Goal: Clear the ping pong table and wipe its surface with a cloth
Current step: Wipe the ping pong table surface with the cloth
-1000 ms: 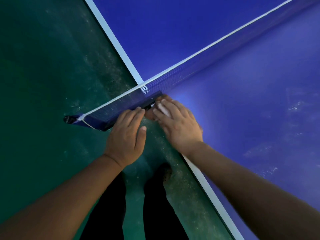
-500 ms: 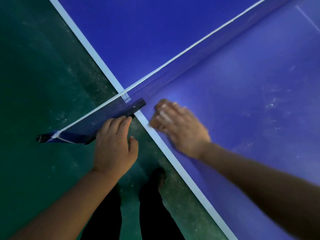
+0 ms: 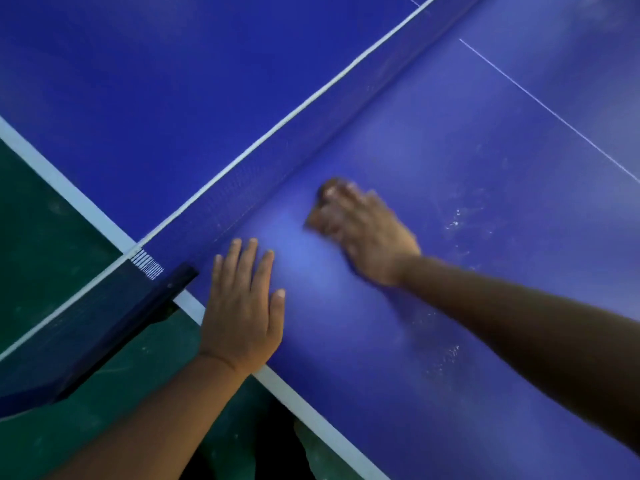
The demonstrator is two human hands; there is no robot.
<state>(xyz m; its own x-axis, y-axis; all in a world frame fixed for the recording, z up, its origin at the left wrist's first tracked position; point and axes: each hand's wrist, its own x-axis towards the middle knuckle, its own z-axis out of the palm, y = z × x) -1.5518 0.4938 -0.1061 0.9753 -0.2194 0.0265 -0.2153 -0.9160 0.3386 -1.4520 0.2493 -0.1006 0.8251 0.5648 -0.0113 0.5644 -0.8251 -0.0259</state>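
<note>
Blue table fills most of the head view, with green floor at the left and a white edge line running from far left to near right. No loose objects show on the visible part, so clearing looks done here and wiping is the step in hand.

A net crosses from the near left to the far right, and its dark clamp grips the edge at the near left.

Just right of the clamp, the left hand lies flat on the table by the edge line, fingers straight and together, holding nothing. It seems placed there as a prop, so the person can lean over and reach further in.

Further in, the right hand presses down near the foot of the net. It is blurred, which fits a wiping stroke. A small brownish pad, probably the cloth, peeks out under the fingertips, which look bent over it, though the blur makes the grip hard to tell for sure.

Pale smears lie right of that hand, and more flecks lie near the forearm, so that stretch likely needs wiping next.
</note>
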